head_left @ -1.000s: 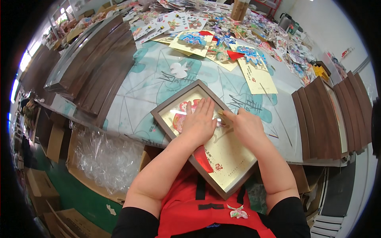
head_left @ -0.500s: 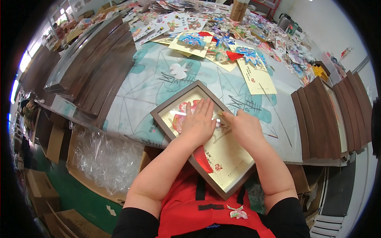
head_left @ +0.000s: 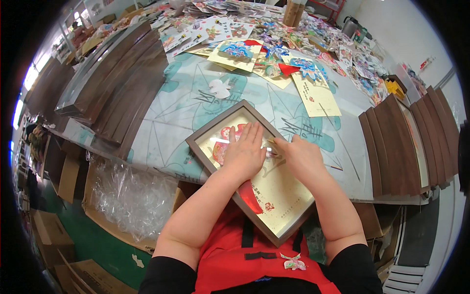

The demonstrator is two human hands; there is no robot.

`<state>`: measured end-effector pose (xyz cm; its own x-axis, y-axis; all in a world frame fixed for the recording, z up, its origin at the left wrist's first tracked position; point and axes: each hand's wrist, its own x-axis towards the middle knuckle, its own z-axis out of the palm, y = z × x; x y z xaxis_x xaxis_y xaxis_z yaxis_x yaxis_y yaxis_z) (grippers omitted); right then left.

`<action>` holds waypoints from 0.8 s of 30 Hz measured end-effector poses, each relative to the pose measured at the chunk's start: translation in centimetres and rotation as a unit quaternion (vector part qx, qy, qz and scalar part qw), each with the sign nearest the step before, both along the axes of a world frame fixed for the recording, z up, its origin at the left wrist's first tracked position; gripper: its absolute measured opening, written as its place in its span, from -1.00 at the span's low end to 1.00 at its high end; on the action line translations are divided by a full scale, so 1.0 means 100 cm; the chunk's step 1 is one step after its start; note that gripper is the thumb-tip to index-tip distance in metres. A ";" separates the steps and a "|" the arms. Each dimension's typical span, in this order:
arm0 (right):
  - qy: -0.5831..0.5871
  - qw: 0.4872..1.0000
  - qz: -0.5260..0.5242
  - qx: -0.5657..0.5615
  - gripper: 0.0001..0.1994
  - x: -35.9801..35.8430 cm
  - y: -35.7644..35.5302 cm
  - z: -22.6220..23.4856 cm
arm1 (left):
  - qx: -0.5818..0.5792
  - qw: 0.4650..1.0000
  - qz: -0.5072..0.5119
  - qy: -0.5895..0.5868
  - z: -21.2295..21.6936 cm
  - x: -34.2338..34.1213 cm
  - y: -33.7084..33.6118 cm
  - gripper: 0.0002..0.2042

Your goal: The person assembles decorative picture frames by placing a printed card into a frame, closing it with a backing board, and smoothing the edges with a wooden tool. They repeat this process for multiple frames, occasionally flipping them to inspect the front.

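Note:
A dark brown shadow-box picture frame (head_left: 280, 235) rests tilted across the table's near edge and against my red apron. Inside it lie a cream card (head_left: 286, 196) with red and pink cut-out decoration and a red ribbon piece (head_left: 250, 198). My left hand (head_left: 246, 154) is spread flat on the frame's front, fingers pointing away from me, over part of the decoration. At the frame's right inner edge, my right hand (head_left: 299, 156) has its fingers closed, and a small yellowish tip shows beside them. What it holds is mostly hidden.
Stacked brown frames stand left (head_left: 122, 93) and right (head_left: 391, 147). Cream cards with blue flowers (head_left: 313, 93) and a white cut-out (head_left: 219, 89) lie beyond. Paper pieces heap the far table. Below left sits a carton of clear plastic wrap (head_left: 134, 201). A kettle (head_left: 350, 27) stands far right.

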<state>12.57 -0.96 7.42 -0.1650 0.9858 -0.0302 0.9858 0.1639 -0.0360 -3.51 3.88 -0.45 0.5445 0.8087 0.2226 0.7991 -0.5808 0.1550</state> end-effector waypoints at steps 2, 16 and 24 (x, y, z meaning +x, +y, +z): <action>-0.001 1.000 -0.002 0.003 -0.69 0.000 -0.003 0.001 | 0.000 1.000 -0.003 0.002 -0.002 0.001 0.000 -0.44; 0.006 1.000 0.005 0.001 -0.61 0.002 0.001 0.000 | -0.001 1.000 -0.002 -0.005 0.000 0.000 0.000 -0.45; -0.015 1.000 0.005 -0.017 -0.60 0.000 -0.001 0.001 | 0.000 1.000 -0.001 -0.010 -0.002 0.000 0.000 -0.44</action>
<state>12.62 -1.08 7.55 -0.1742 0.9823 -0.0687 0.9847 0.1738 -0.0121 -3.47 3.92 -0.68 0.5418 0.8073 0.2339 0.7943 -0.5828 0.1716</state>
